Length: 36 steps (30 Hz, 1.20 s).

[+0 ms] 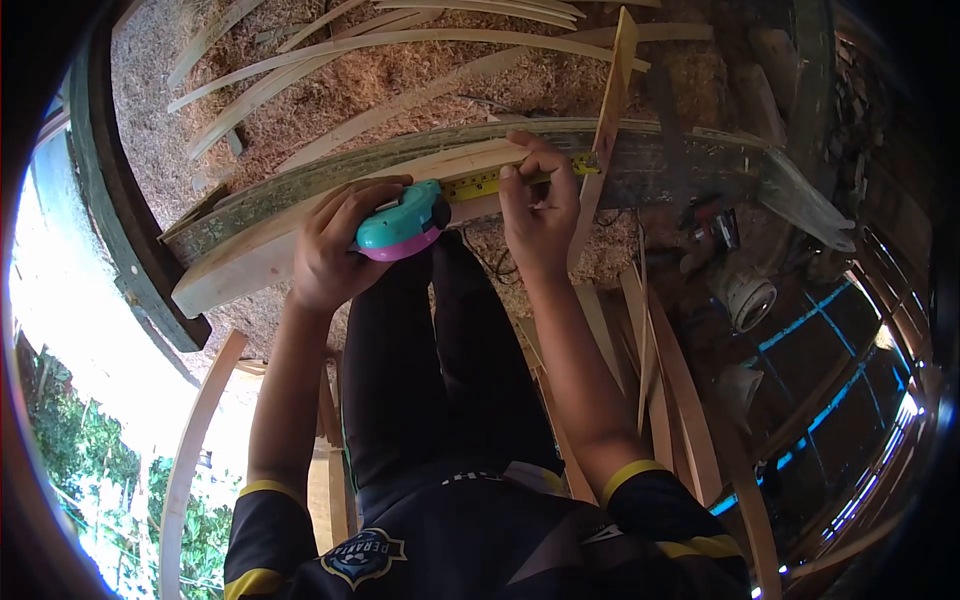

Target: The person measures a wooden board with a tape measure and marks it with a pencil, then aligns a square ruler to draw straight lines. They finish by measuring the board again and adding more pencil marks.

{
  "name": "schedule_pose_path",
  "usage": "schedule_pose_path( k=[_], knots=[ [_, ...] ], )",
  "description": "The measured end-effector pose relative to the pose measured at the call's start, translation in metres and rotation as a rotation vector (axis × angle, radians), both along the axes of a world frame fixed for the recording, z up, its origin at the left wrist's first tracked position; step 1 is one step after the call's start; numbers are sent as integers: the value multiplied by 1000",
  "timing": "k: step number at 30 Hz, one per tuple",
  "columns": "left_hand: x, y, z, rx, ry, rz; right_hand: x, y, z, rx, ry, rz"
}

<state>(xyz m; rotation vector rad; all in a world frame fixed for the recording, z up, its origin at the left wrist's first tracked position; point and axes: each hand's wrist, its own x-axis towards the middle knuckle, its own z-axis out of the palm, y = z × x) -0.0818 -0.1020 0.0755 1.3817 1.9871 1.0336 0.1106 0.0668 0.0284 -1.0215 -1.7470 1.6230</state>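
My left hand (330, 245) is closed round the case of a turquoise and pink tape measure (400, 225). Its yellow blade (475, 187) is pulled out to the right, along a pale wooden beam (240, 255). My right hand (540, 205) has its thumb and fingers bent at the blade, pinching it near its outer end. The blade's tip reaches a thin upright wooden slat (606, 120), which crosses the beam at an angle. Part of the beam is hidden behind my hands and the case.
A weathered timber (680, 165) runs behind the beam. Several thin wooden strips (400, 42) lie on the shavings-covered ground beyond. More planks (680, 390) lean to the right of my legs. A power tool (715, 225) and a whitish container (750, 300) are at the right.
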Motion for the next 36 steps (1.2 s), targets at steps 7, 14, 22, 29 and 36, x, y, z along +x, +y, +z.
schedule_pose_path(
  k=[7,14,22,29,36],
  knots=[
    [1,0,-5,59,-11,-1,0,-2,2,-117,19,-35],
    [5,-4,-15,255,-6,11,2,-1,0,-35,10,-10],
    [7,-4,-13,254,31,21,11,0,-3,-4,-35,17],
    [7,-6,-10,250,48,41,27,-4,8,70,35,-7],
    [8,-14,-3,234,33,91,43,-20,34,133,-110,-160]
  ],
)
